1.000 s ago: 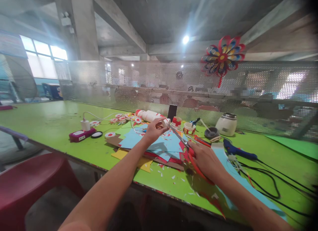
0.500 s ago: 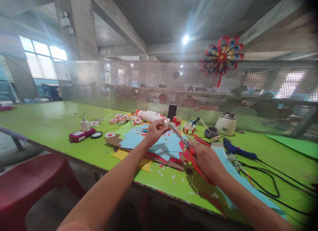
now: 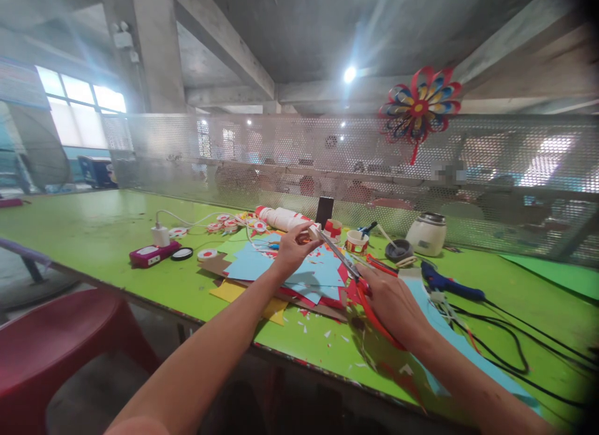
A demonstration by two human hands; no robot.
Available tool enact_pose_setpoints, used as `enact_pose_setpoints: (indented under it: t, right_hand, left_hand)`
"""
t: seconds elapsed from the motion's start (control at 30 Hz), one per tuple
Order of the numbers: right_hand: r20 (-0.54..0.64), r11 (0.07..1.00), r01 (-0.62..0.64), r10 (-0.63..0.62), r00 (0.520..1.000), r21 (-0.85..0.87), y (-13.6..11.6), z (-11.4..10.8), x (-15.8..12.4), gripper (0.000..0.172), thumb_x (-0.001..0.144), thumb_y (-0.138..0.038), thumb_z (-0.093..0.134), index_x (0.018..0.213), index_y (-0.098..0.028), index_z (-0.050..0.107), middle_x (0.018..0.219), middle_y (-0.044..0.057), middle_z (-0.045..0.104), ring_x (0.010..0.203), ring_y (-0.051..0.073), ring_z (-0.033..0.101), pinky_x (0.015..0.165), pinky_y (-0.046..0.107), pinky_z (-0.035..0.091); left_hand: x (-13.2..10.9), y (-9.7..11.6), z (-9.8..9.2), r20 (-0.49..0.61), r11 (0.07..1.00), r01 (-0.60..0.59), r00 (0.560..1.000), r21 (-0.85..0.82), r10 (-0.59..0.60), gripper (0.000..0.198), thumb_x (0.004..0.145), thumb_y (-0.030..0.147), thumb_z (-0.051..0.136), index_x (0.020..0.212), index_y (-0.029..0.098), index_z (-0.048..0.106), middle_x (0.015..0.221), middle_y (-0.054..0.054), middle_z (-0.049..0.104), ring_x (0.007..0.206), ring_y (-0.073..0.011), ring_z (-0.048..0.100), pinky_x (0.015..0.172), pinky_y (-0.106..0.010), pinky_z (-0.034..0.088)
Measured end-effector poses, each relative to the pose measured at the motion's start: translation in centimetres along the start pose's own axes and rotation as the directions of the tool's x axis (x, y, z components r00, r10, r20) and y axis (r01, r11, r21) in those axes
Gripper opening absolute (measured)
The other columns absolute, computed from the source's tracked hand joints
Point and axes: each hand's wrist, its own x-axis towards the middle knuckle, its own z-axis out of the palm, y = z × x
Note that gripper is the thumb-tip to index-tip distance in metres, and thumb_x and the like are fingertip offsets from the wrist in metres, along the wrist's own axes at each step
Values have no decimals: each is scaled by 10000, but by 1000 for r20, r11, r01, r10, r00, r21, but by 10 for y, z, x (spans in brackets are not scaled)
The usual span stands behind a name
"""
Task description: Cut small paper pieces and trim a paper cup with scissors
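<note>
My left hand (image 3: pixel 294 251) pinches a small white piece, probably paper (image 3: pixel 315 230), above the stacked sheets; its full shape is partly hidden by my fingers. My right hand (image 3: pixel 390 294) is closed round the handles of orange-handled scissors (image 3: pixel 344 260). The tips of the blades reach up to the white piece and meet it near my left fingertips. Under both hands lies a pile of light blue paper (image 3: pixel 255 266) on brown card, with red and yellow sheets poking out. Small white and red scraps are strewn on the pile and on the green table (image 3: pixel 224 319).
Behind the pile are a white roll (image 3: pixel 283 218), an upright phone (image 3: pixel 324 211) and small tubs (image 3: pixel 356 243). To the right are a pale jar (image 3: pixel 427 234) and a blue glue gun (image 3: pixel 452 282) with black cables. A purple power strip (image 3: pixel 153 254) and red stool (image 3: pixel 60 335) are left.
The scissors and my right hand have shifted very slightly, and the blades look closer together. My left hand stays in place with the white piece.
</note>
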Motion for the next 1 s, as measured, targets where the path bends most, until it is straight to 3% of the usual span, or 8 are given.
enact_pose_setpoints:
  t: [0.4,0.77,1.0]
  right_hand:
    - [3,998,-9,9,1000,64,-2,2,-2,302,883,-188,402,1095,-146,613,929,136,706,842,256,644,686,289,422]
    - [15,998,-21,20,1000,62,-3,2,-2,308,902,-191,366,1082,-154,613,893,123,713,762,246,646,634,289,412]
    - [12,999,-23,23,1000,24,0,3,-2,344,866,-160,413,1154,-142,600,935,141,714,822,265,654,654,295,422]
  left_hand:
    - [-3,1,4,-35,999,-4,999,-34,2,553,586,305,785,1072,131,588,996,-95,674,912,-206,647,792,-344,535]
    - [-3,0,5,-36,1000,3,999,-30,-5,559,594,306,781,1085,130,579,994,-101,670,918,-209,644,805,-348,529]
    - [-3,1,4,-47,1000,12,999,13,-12,551,590,306,783,1075,133,590,1000,-105,662,918,-213,638,788,-350,535]
